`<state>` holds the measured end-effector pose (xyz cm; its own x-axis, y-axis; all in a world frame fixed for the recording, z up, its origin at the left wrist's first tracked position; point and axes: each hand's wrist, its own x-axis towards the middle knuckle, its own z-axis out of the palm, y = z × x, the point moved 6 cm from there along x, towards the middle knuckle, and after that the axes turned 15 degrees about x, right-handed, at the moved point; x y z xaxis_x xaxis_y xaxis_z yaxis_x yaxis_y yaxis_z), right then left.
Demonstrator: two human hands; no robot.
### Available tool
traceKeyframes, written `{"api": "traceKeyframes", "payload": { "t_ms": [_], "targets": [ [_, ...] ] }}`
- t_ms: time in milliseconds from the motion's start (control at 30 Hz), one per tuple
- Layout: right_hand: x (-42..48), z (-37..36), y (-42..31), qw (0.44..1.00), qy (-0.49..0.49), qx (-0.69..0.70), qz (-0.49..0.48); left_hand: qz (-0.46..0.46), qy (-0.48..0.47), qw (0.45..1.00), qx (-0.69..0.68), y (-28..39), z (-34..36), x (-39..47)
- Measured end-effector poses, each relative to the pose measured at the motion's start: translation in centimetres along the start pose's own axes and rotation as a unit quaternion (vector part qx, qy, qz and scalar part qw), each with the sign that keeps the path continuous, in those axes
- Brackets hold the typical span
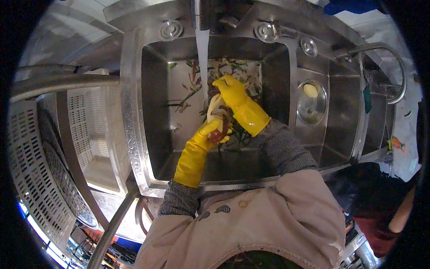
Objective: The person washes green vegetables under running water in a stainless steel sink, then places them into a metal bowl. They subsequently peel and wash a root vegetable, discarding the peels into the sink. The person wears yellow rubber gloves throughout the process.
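My left hand (203, 138), in a yellow rubber glove, grips a wet reddish-brown and pale piece of food (219, 134), whose exact kind I cannot tell. A pale strip (213, 107) runs up from it to the underside of my right hand (231, 90), gloved in yellow too. The right fingers are curled; what lies beneath them is hidden. Both hands are over a stainless steel sink basin (156, 101). Just left of the right hand, a stream of water (202, 60) falls from the tap (197, 15). Green and brown vegetable scraps (189, 97) are scattered over the pale bottom.
To the right, a smaller basin (339, 117) holds a metal bowl (310, 112) with a yellowish oval object (310, 90) inside. A curved tap (399, 67) arches farther right. White perforated plastic crates (97, 131) and metal rails (63, 85) stand left. Another person's arm (401, 215) shows at lower right.
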<state>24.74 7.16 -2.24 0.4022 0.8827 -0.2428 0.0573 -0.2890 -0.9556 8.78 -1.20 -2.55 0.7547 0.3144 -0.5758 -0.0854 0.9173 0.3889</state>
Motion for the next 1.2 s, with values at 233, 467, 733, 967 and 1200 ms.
{"api": "traceKeyframes", "payload": {
  "t_ms": [233,467,733,967,1200],
  "targets": [
    [3.4,-3.7,-1.7,0.873,0.076,-0.439,-0.201,-0.005,-0.017,0.999,-0.032,-2.2,-0.9,-0.8],
    [1.4,-1.9,-1.0,0.987,0.102,-0.108,-0.062,-0.02,0.024,0.999,0.015,-1.6,-0.7,-0.5],
    [2.0,-2.7,-0.7,0.961,0.083,-0.158,-0.209,0.005,0.022,0.998,0.062,0.2,-0.5,-1.0],
    [1.1,-0.3,-1.9,0.998,0.005,0.024,-0.064,-0.016,-0.024,1.0,-0.013,1.0,0.5,-0.2],
    [0.8,-1.0,-1.1,0.964,-0.027,-0.189,-0.185,0.001,-0.016,0.999,0.037,0.1,0.0,-0.4]
  ]
}}
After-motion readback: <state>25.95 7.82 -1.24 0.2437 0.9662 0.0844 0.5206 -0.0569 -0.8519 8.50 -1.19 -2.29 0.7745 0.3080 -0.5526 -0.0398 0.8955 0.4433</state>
